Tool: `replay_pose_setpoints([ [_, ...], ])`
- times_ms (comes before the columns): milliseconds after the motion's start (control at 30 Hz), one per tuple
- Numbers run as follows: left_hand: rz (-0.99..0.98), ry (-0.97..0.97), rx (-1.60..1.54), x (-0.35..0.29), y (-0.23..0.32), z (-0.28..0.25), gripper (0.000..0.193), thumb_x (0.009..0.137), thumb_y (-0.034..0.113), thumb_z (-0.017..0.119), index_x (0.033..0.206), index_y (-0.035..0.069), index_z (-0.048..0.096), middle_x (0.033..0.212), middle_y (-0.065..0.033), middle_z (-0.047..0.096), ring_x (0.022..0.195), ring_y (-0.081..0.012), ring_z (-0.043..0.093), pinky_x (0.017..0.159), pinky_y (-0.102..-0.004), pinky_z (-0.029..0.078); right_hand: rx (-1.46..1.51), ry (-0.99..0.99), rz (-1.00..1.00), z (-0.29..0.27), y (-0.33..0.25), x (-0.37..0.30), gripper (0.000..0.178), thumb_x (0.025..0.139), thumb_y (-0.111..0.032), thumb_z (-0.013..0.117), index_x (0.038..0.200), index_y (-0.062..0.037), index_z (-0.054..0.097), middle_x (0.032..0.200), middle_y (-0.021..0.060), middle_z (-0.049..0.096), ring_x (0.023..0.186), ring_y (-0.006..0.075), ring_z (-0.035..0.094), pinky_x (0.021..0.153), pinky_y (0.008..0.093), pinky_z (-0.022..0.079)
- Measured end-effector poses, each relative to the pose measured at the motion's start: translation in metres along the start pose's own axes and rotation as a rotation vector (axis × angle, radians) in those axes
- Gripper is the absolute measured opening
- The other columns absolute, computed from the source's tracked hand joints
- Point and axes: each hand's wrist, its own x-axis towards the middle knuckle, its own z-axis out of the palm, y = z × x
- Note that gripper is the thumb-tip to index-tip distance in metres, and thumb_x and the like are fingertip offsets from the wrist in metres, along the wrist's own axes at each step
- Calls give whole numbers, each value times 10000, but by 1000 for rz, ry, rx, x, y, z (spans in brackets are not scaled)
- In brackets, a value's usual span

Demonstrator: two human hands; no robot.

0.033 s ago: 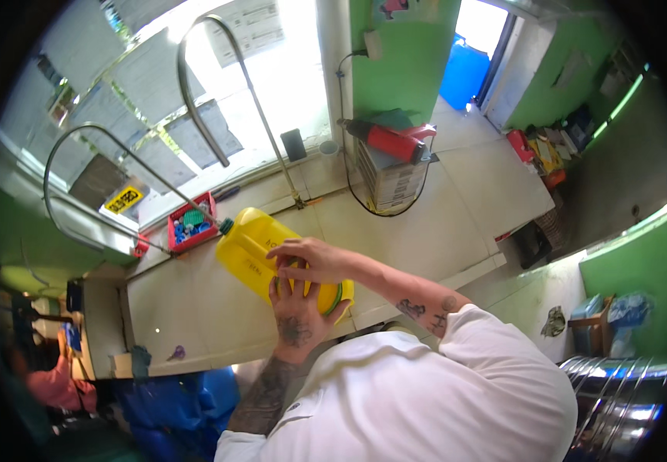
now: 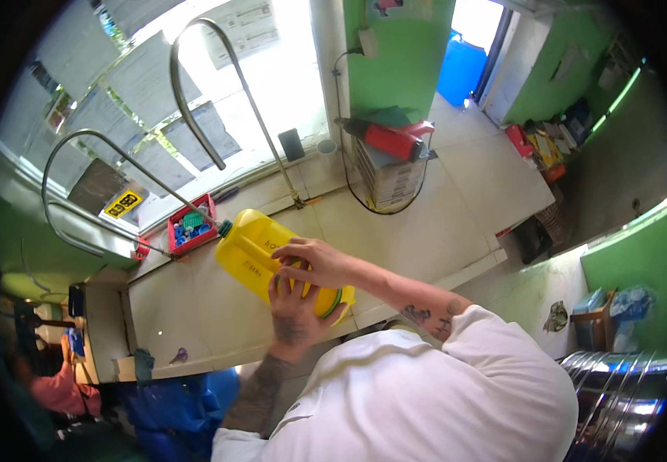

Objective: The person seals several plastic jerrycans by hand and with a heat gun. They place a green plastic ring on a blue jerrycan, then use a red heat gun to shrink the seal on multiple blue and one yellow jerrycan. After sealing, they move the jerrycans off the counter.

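A yellow plastic jug (image 2: 253, 258) lies on its side on the white counter (image 2: 195, 316), its small green cap (image 2: 226, 228) pointing away toward the window. My right hand (image 2: 320, 263) reaches in from the right and grips the jug's top side near its wide end. From below, my left hand (image 2: 295, 312) presses against that same end with fingers spread. A green band (image 2: 336, 302) shows at the jug's wide end, by the counter's front edge. The part of the jug beneath both hands is hidden.
A red tray (image 2: 191, 223) of blue and green bits sits behind the jug. Two tall curved metal pipes (image 2: 195, 92) rise at the window. A box stack with a red tool (image 2: 387, 150) stands at right. A blue bin (image 2: 172, 408) is at lower left and shiny metal ducting (image 2: 618, 393) at lower right.
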Motion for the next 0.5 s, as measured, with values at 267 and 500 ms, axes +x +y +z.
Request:
replay_pose_setpoints([
  [267, 92, -252, -108, -27, -39, 10, 644, 755, 486, 819, 1260, 107, 690, 1414, -202, 539, 1413, -434, 404, 1169, -621, 283, -64, 183, -35, 1, -19, -20, 422, 953, -283, 657, 1307, -56, 630, 1079, 168, 688, 939, 313, 711, 832, 409, 568],
  [500, 110, -213, -133, -4, -29, 4, 665, 740, 546, 821, 1253, 138, 706, 1394, -177, 553, 1410, -409, 421, 1162, -605, 307, -118, 41, -124, 0, -10, -11, 386, 959, -310, 652, 1280, -94, 651, 1044, 156, 694, 956, 343, 690, 862, 427, 548],
])
